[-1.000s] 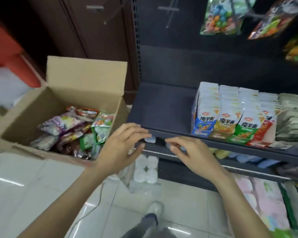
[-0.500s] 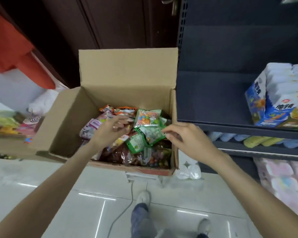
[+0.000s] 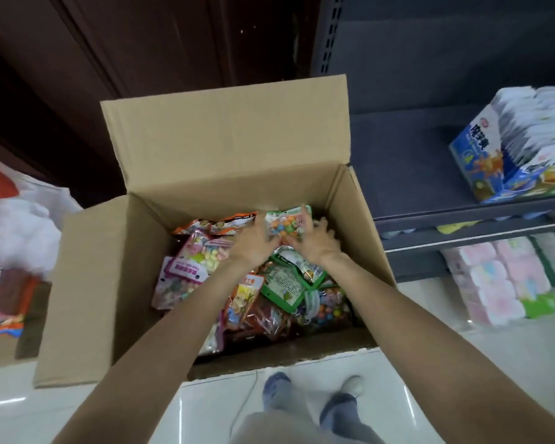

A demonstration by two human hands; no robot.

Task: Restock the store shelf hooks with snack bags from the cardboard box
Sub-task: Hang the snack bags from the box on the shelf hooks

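While both reach into the cardboard box (image 3: 225, 149), left hand (image 3: 253, 243), right hand (image 3: 314, 246), fingers curled on candy bag (image 3: 285, 224)

Tiled floor (image 3: 510, 363): cardboard box (image 3: 116, 283) on it.

— What's in the cardboard box (image 3: 116, 283)?

— It stands open on the floor, flaps spread, back flap upright, holding a loose heap of snack bags (image 3: 263, 299).

— Any one on top?

— A green-edged bag of coloured candies (image 3: 285, 223) is tilted up at the far side. Pink and orange packs lie left; green ones lie flat, possibly label-side up, though it's blurred.
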